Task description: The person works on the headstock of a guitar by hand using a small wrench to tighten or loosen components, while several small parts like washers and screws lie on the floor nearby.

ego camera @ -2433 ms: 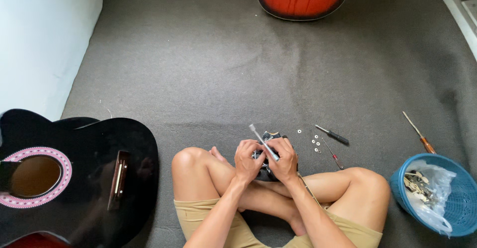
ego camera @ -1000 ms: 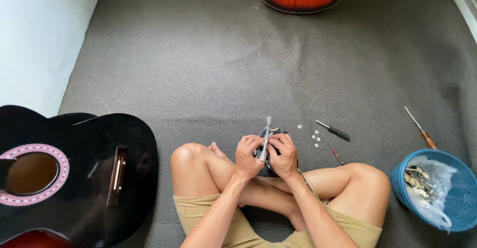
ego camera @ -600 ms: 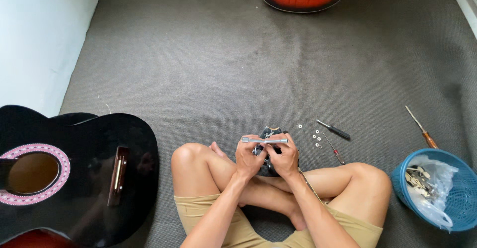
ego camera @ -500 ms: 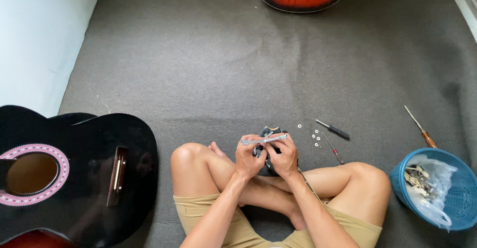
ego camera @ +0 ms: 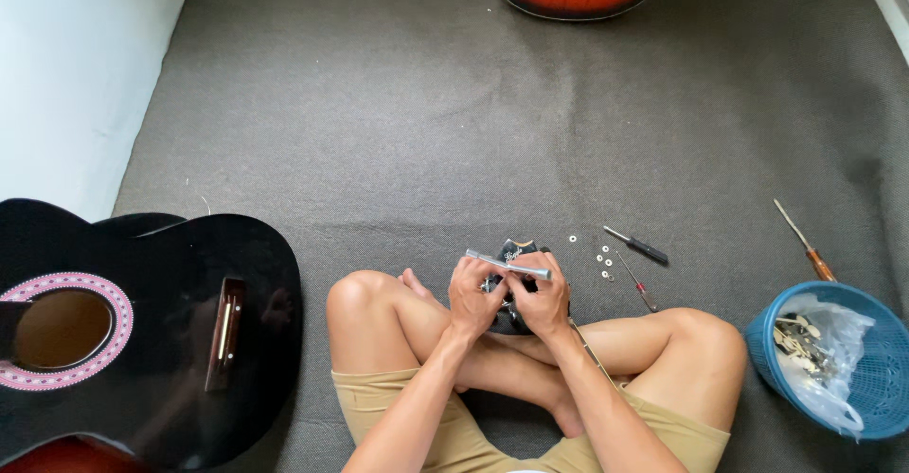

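Left hand: the left hand (ego camera: 471, 295) is closed around a small black part (ego camera: 516, 249) held over the crossed legs, fingertips also on the tool.
Right hand: the right hand (ego camera: 542, 298) grips the slim silver metal tube wrench (ego camera: 507, 265) from the other side.
Change: a second ago the wrench stood upright; now it lies level across both hands, tilted a touch down to the right.
Reading: that swing looks like a turn on a fitting, likely tightening or loosening.
Nearby: small white washers (ego camera: 603, 260), a black-handled screwdriver (ego camera: 637, 246), a blue plastic basket (ego camera: 876, 359) on the grey carpet floor (ego camera: 398, 132), a black acoustic guitar body (ego camera: 142, 331) to the left.
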